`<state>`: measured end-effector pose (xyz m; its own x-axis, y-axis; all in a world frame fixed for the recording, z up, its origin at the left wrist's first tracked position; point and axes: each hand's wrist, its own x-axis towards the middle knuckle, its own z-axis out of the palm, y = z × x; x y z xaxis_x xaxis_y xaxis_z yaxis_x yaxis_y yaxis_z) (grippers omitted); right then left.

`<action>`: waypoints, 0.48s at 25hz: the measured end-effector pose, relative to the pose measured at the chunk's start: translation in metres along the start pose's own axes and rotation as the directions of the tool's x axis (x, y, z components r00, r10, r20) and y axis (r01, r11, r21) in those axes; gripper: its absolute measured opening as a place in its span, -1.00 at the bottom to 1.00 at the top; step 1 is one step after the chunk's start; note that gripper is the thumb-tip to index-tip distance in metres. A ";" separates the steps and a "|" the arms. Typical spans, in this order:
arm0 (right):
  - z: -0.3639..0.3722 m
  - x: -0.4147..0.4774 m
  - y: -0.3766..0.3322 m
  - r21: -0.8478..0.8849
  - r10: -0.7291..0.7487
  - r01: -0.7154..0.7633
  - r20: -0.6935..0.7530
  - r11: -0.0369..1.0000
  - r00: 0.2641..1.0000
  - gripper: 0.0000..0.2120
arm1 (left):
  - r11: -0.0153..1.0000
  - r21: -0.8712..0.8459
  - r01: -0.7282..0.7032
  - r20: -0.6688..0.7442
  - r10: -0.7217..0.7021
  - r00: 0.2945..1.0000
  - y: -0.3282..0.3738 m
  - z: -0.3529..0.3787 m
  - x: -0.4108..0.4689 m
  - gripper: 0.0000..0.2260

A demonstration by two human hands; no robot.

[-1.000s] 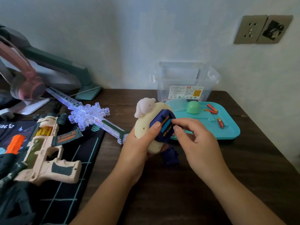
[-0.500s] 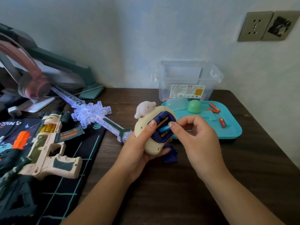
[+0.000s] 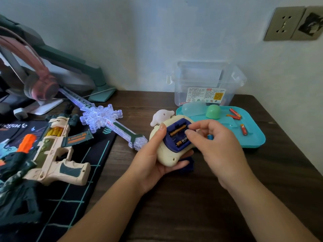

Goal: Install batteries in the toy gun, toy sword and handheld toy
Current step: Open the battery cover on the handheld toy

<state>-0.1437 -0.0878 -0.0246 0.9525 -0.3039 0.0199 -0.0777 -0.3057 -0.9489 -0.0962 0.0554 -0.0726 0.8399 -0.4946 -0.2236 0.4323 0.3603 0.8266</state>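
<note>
Now, with left hand (image 3: pixel 153 159) gripping toy (image 3: pixel 172 140) above desk (image 3: pixel 201 206) middle, right hand (image 3: pixel 215 144) pinching battery (image 3: pixel 210 137): best to match polarity marks, press spring end first.

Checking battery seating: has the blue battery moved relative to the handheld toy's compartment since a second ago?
Yes. The blue battery has left the blue compartment; the right hand now holds it beside the handheld toy, toward the teal tray.
</note>
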 end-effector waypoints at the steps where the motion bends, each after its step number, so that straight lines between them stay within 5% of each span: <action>1: 0.004 0.000 0.002 -0.181 -0.121 0.116 -0.017 0.977 0.992 -0.92 | 1.000 0.018 -0.009 0.003 0.009 1.000 -0.001 0.001 0.000 -0.51; 3: 0.008 0.001 0.005 -0.308 -0.218 0.200 -0.026 0.930 0.976 -0.87 | 0.998 0.058 -0.028 -0.002 0.028 1.000 -0.002 0.001 0.000 -0.53; 12: 0.011 0.005 0.007 -0.342 -0.289 0.258 -0.040 0.903 0.957 -0.77 | 0.974 0.187 -0.130 -0.036 0.139 0.990 -0.003 0.000 0.000 -0.56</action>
<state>-0.1362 -0.0816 -0.0342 0.9217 -0.2385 0.3058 0.0752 -0.6637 -0.7442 -0.0980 0.0545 -0.0753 0.9029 -0.4112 -0.1252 0.2507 0.2671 0.9305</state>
